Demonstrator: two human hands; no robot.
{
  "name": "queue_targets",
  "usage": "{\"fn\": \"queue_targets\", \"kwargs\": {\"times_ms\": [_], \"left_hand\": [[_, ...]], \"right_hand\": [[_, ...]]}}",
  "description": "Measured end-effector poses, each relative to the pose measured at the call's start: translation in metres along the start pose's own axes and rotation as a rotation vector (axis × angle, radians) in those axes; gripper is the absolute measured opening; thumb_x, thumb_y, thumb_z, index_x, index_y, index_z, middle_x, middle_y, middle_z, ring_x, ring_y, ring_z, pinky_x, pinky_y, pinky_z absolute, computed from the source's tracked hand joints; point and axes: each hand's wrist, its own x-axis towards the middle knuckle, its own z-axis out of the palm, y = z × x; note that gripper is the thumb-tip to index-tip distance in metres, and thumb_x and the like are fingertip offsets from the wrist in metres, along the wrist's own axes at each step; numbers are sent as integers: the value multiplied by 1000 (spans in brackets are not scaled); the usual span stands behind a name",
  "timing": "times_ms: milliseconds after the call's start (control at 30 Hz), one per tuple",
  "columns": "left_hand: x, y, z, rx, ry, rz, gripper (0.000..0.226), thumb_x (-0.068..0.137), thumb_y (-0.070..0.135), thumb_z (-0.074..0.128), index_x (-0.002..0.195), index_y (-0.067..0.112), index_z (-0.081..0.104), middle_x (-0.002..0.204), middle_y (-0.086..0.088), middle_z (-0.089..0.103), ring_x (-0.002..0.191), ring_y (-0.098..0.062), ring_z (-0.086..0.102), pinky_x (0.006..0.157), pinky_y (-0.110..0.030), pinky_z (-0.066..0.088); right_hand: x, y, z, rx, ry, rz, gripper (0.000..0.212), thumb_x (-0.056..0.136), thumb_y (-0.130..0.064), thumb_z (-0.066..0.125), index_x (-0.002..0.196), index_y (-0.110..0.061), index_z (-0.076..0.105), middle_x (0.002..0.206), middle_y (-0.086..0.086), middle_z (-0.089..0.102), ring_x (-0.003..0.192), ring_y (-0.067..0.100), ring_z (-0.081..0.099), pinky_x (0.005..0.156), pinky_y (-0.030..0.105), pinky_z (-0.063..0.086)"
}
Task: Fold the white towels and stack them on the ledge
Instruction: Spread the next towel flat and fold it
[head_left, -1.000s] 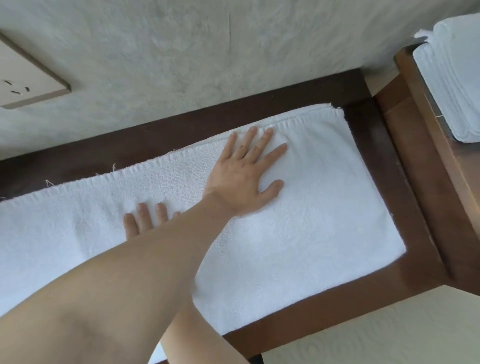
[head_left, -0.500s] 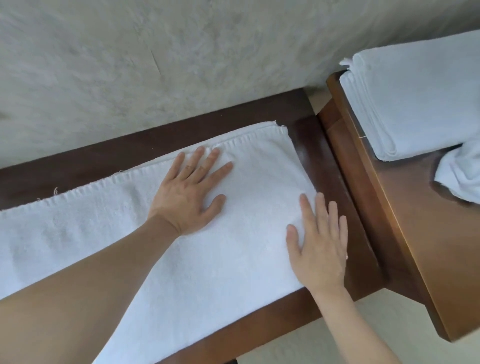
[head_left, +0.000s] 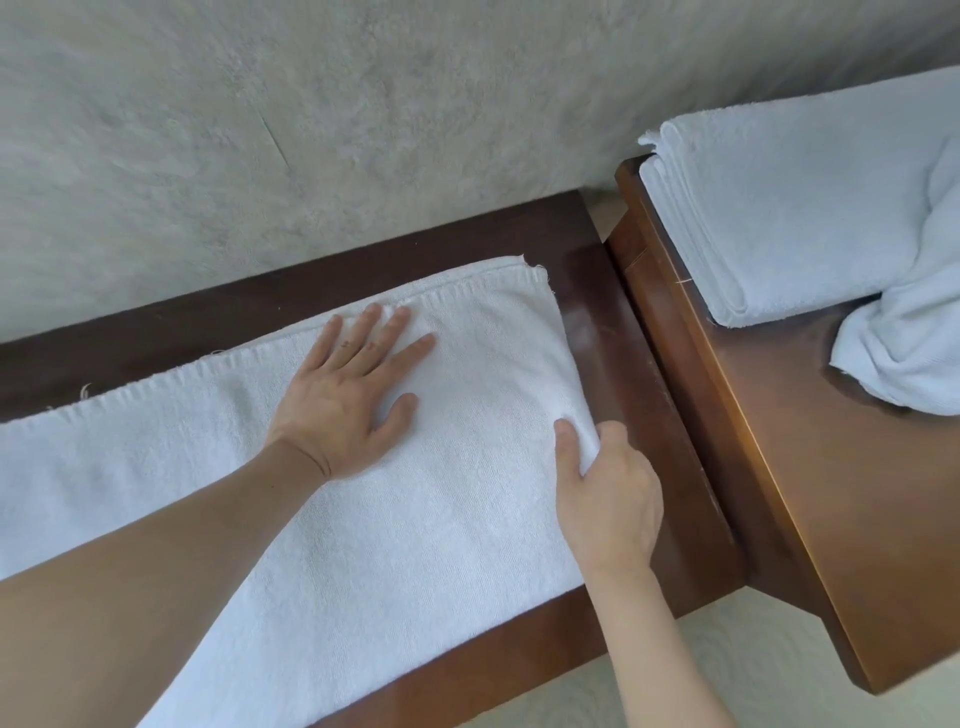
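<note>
A long white terry-cloth towel (head_left: 363, 519) lies spread flat along a dark brown wooden ledge (head_left: 613, 332) that runs beneath a mottled grey plaster wall (head_left: 363, 130). The towel's hemmed far edge sits close to the wall, and its right end stops short of the ledge's right end, leaving a strip of bare dark wood there.

The left hand (head_left: 345, 400) lies palm down on the towel's far right part, fingers straight and spread, their tips near the hemmed edge; it presses the cloth flat and grasps nothing. The left forearm crosses the towel from the lower left.

The right hand (head_left: 610, 493) is at the towel's right-hand edge, about midway along that short side. Its thumb lies on top of the cloth and its fingers are curled around the edge, pinching the towel, which lifts into a small fold between thumb and fingers. The two hands are near one another but apart, with flat towel between them.

To the right, a lighter reddish-brown wooden surface (head_left: 831, 519) adjoins the ledge. On its far part rests a stack of neatly folded white towels (head_left: 800, 208), and just beside the stack, touching it, lies a crumpled unfolded white towel (head_left: 904, 358).
</note>
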Motion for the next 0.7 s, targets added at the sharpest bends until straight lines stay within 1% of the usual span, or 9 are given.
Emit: {"fn": "queue_targets", "kwargs": {"times_ms": [100, 300, 367, 433, 500, 533, 600, 633, 700], "left_hand": [[-1, 0, -2, -9, 4, -10, 59, 101, 48, 24, 158, 34, 19, 168, 0, 7, 155, -18, -1, 125, -50, 5], [-3, 1, 3, -75, 115, -54, 54, 101, 49, 25, 152, 34, 36, 164, -2, 22, 152, -24, 18, 124, -49, 8], [-4, 3, -2, -111, 185, -88, 53, 99, 49, 29, 139, 27, 55, 138, -5, 49, 129, -31, 45, 117, -44, 22], [-9, 7, -10, -244, 270, -117, 48, 96, 47, 30, 105, 20, 69, 92, 0, 54, 89, -27, 52, 88, -38, 34], [-18, 9, -21, -593, 278, -254, 45, 93, 49, 29, 65, 27, 57, 63, 10, 46, 64, -15, 44, 70, -34, 32], [-26, 8, -30, -875, 276, -402, 49, 92, 54, 29, 57, 28, 51, 56, 11, 48, 58, -10, 44, 66, -33, 34], [-47, -2, -48, -1453, 221, -669, 64, 91, 71, 28, 69, 22, 64, 72, 10, 67, 69, -7, 62, 70, -34, 49], [-61, -13, -53, -1659, 193, -701, 75, 89, 79, 25, 90, 20, 73, 94, 4, 75, 88, -12, 70, 80, -36, 55], [-95, -38, -63, -1855, 173, -678, 87, 86, 85, 22, 126, 23, 67, 125, -7, 69, 116, -25, 66, 99, -45, 52]], "right_hand": [[2, -10, -7, 14, -56, -60, 54, 95, -65, 29, 74, -19, 49, 58, -9, 47, 51, 10, 49, 56, 33, 47], [-29, -52, -14, 95, -126, -180, 47, 95, -65, 25, 84, -23, 40, 66, -10, 48, 57, 14, 49, 57, 34, 38], [-44, -72, -17, 147, -179, -237, 42, 97, -63, 29, 89, -23, 41, 74, -9, 52, 66, 18, 55, 62, 37, 43], [-61, -94, -18, 188, -212, -268, 40, 100, -60, 32, 94, -22, 43, 81, -6, 56, 73, 23, 59, 67, 41, 48], [-83, -115, -17, 199, -233, -299, 39, 100, -60, 32, 94, -23, 42, 83, -5, 57, 74, 24, 59, 67, 40, 48], [-95, -126, -16, 194, -234, -326, 38, 100, -61, 31, 92, -25, 40, 81, -7, 55, 71, 21, 57, 64, 38, 45], [-116, -146, -11, 195, -248, -380, 37, 98, -62, 29, 90, -27, 36, 76, -10, 49, 63, 15, 47, 60, 33, 35], [-128, -158, -8, 191, -260, -400, 38, 97, -64, 27, 89, -28, 35, 74, -10, 46, 61, 14, 44, 59, 32, 31], [-153, -184, -3, 166, -281, -446, 42, 93, -68, 19, 88, -29, 34, 75, -10, 45, 62, 15, 43, 59, 31, 31]]}}
